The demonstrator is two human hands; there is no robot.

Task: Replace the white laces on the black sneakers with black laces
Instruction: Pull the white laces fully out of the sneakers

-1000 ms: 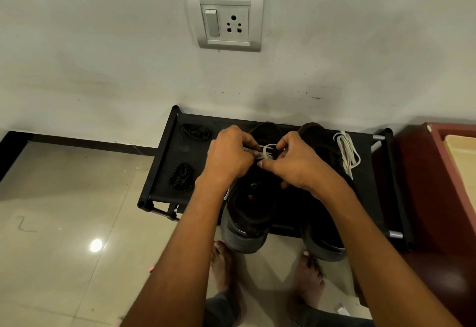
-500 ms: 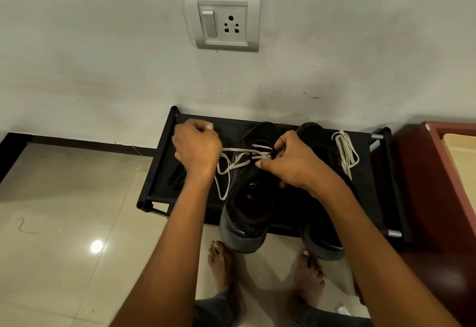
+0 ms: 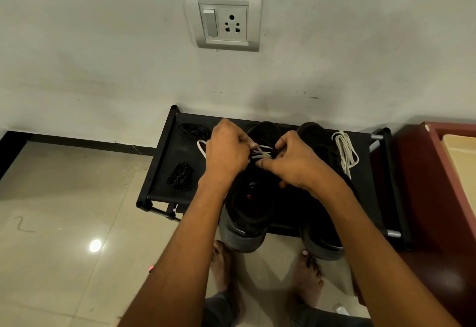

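Two black sneakers stand on a low black rack [image 3: 159, 162], heels toward me. Over the left sneaker [image 3: 247, 213] both hands work at its white lace [image 3: 261, 152]. My left hand [image 3: 226, 151] pinches the lace at the eyelets, and a loop of it hangs out past that hand's left side. My right hand [image 3: 291, 162] grips the shoe's upper beside the lace, thumb and forefinger close to the eyelets. The right sneaker [image 3: 322, 239] has no lace. A loose white lace [image 3: 345, 151] lies bundled on the rack to its right. Two coiled black laces [image 3: 180, 176] [image 3: 193, 131] lie at the rack's left.
The rack stands against a white wall with a switch-and-socket plate [image 3: 223, 20]. A dark red cabinet [image 3: 438, 198] adjoins the rack on the right. Glossy beige floor tiles [image 3: 64, 223] spread to the left. My bare feet [image 3: 224, 267] are under the sneakers' heels.
My left hand drew a length of white lace out to the left, then came back to the eyelets. My right hand stayed on the left sneaker.
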